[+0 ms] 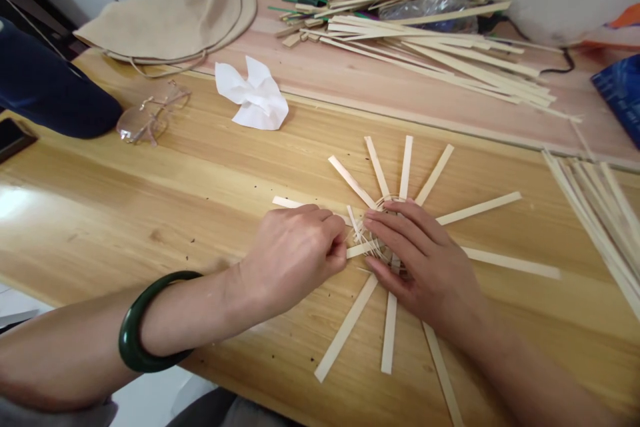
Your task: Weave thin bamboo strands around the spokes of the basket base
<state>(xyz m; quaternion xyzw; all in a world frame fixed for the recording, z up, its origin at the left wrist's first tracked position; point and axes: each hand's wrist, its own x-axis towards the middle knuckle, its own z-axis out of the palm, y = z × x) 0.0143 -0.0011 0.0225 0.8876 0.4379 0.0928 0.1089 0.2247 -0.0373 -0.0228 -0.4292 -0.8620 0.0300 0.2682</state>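
Both hands are at the spoked weave, and what a sunburst it makes! Pale flat wooden strips (pixel 433 175) fan out across the wooden tabletop (pixel 200 233), crossing at a woven hub (pixel 373 240) of fine strands right of the left fist. The right hand (pixel 425 257) lies over that hub, palm down, fingers stretched out and only narrowly parted, the tips resting on the strands, thumb a little apart. To its left, the left hand (pixel 295 257) is curled tight beside one short stretch of strip; whether the fingers grip it, I cannot tell from here. (Lovely dark green bangle (pixel 133 327) on that forearm!) Up beyond them sit a crumpled white tissue (pixel 260 103) and a pair of eyeglasses (pixel 150 117), and at the back, a loose heap of long strips (pixel 450 57).
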